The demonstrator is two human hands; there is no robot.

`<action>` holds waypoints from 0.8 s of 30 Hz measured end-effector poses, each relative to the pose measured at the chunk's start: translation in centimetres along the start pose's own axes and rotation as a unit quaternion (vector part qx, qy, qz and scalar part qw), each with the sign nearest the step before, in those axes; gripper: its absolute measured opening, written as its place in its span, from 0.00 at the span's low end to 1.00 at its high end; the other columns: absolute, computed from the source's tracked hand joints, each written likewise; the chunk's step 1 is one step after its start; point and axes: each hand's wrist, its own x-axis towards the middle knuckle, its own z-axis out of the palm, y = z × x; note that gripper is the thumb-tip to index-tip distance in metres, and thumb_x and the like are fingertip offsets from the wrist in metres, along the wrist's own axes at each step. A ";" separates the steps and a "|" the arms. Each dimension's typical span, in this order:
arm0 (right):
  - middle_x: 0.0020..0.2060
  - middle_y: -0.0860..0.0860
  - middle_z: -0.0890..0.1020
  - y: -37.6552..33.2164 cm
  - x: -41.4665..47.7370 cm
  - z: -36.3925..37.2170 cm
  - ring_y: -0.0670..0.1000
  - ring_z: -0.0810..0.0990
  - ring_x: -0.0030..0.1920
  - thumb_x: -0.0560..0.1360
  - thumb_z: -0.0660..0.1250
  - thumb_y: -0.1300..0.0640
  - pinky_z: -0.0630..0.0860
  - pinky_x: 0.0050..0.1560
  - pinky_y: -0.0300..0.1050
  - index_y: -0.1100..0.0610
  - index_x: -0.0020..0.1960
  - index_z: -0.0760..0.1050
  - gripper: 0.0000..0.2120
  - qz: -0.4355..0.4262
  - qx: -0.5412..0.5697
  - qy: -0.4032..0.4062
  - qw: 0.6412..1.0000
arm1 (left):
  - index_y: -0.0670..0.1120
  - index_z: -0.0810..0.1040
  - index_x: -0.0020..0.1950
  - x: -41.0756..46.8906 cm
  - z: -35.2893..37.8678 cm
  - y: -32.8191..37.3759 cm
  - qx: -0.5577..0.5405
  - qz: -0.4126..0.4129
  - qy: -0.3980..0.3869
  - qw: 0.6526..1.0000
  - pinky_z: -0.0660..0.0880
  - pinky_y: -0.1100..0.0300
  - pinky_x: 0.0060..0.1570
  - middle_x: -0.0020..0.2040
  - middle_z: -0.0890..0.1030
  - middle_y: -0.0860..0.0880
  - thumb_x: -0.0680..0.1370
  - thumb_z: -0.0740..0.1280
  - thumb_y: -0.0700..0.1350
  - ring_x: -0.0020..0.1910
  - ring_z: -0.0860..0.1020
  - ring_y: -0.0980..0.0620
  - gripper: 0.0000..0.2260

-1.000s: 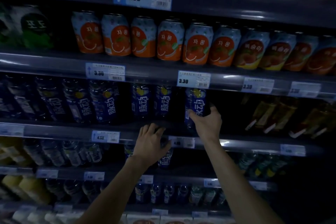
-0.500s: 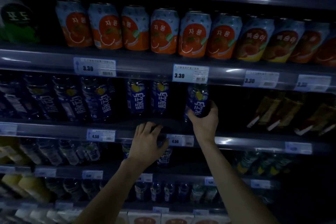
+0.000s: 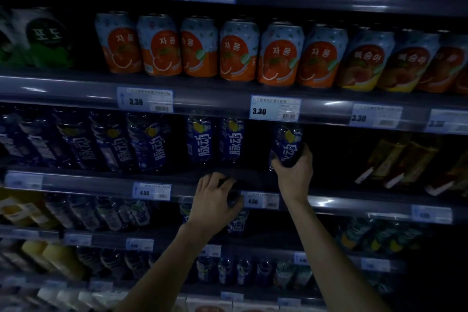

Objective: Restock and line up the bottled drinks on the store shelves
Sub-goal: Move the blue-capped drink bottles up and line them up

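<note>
A: What is the right hand (image 3: 293, 175) doing?

B: It is grasping a blue labelled drink bottle (image 3: 286, 144) low on its body, fingers wrapping the base, at about three o'clock from the two bottles (image 3: 215, 142) standing together mid-shelf. The bottle is leaning slightly and I cannot tell whether its base is touching the shelf (image 3: 76, 180).

A: And the left hand (image 3: 215, 200)?

B: It is resting on the shelf's front rail at about six o'clock from that pair, fingers curling over the edge, grasping no bottle.

A: How should the placing go, in your judgement?

B: Keeping the grip low, standing the bottle upright, then sliding it toward nine o'clock until it is just beside the pair, label facing out, front edge level with theirs.

A: How many are you counting?

B: Three bottles clearly here, counting the held one. Further toward nine o'clock about four more of the same blue bottles are leaning in the dark; past that is too blurred to count. On the shelf above, six orange cans (image 3: 238, 50) are showing, then at least three peach-coloured cans (image 3: 364, 61).
</note>
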 end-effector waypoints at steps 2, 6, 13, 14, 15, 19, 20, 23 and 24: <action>0.59 0.52 0.73 -0.3 -0.3 -0.3 0.46 0.75 0.56 0.68 0.78 0.55 0.72 0.55 0.30 0.56 0.68 0.68 0.33 0.004 0.006 -0.006 1.000 | 0.46 0.74 0.65 0.1 -0.2 -0.1 -0.003 0.005 -0.008 1.000 0.67 0.50 0.63 0.59 0.73 0.46 0.77 0.61 0.59 0.58 0.70 0.44 0.23; 0.67 0.55 0.67 -1.5 -2.6 -0.9 0.45 0.65 0.66 0.70 0.75 0.51 0.63 0.65 0.34 0.56 0.71 0.61 0.36 -0.068 -0.050 0.034 0.996 | 0.45 0.74 0.65 0.9 -1.7 -0.8 -0.087 -0.025 0.052 0.995 0.72 0.51 0.58 0.59 0.74 0.47 0.76 0.65 0.56 0.58 0.72 0.46 0.22; 0.56 0.48 0.73 -4.1 -6.1 3.6 0.45 0.73 0.57 0.74 0.71 0.56 0.70 0.57 0.36 0.57 0.65 0.68 0.22 -0.114 -0.043 -0.051 0.991 | 0.44 0.68 0.66 3.3 -3.4 -3.0 -0.124 -0.215 0.188 0.950 0.73 0.48 0.59 0.63 0.71 0.45 0.74 0.68 0.57 0.63 0.67 0.46 0.26; 0.56 0.49 0.73 -4.4 -6.0 4.6 0.47 0.73 0.57 0.74 0.71 0.56 0.70 0.57 0.36 0.58 0.65 0.68 0.23 -0.090 -0.033 -0.053 0.994 | 0.44 0.66 0.68 3.7 -3.3 -3.2 -0.141 -0.231 0.183 0.945 0.72 0.49 0.61 0.64 0.69 0.46 0.73 0.68 0.58 0.64 0.66 0.47 0.29; 0.58 0.50 0.73 -4.5 -5.8 5.5 0.49 0.74 0.58 0.74 0.71 0.56 0.69 0.57 0.32 0.59 0.66 0.68 0.24 -0.073 -0.027 -0.055 0.995 | 0.43 0.63 0.70 4.1 -3.2 -3.4 -0.167 -0.247 0.180 0.937 0.70 0.53 0.61 0.65 0.67 0.46 0.73 0.69 0.58 0.65 0.65 0.47 0.32; 0.65 0.53 0.69 -4.9 -4.1 8.7 0.50 0.71 0.64 0.72 0.74 0.54 0.66 0.61 0.30 0.62 0.73 0.62 0.35 0.001 -0.016 -0.087 0.996 | 0.42 0.59 0.74 5.9 -2.7 -4.5 -0.233 -0.278 0.171 0.916 0.68 0.55 0.62 0.69 0.65 0.43 0.71 0.72 0.58 0.68 0.64 0.45 0.39; 0.66 0.54 0.69 -4.9 -3.8 9.3 0.51 0.71 0.65 0.72 0.74 0.54 0.69 0.63 0.36 0.62 0.73 0.61 0.37 0.015 -0.010 -0.090 0.996 | 0.42 0.60 0.74 6.3 -2.5 -4.8 -0.220 -0.275 0.167 0.921 0.69 0.53 0.62 0.70 0.65 0.42 0.70 0.72 0.58 0.67 0.66 0.44 0.39; 0.60 0.53 0.73 -4.9 -3.2 10.8 0.52 0.76 0.60 0.70 0.76 0.58 0.76 0.60 0.45 0.62 0.70 0.66 0.33 0.031 0.029 -0.074 0.996 | 0.42 0.63 0.72 7.0 -2.3 -5.4 -0.179 -0.271 0.170 0.930 0.75 0.51 0.55 0.68 0.70 0.41 0.70 0.72 0.58 0.62 0.72 0.42 0.38; 0.59 0.53 0.75 -4.8 -3.2 11.2 0.50 0.77 0.58 0.69 0.76 0.59 0.76 0.59 0.43 0.61 0.70 0.66 0.33 0.042 0.040 -0.067 0.996 | 0.41 0.63 0.72 7.1 -2.2 -5.5 -0.190 -0.271 0.173 0.928 0.76 0.51 0.54 0.67 0.71 0.41 0.69 0.73 0.57 0.61 0.73 0.42 0.38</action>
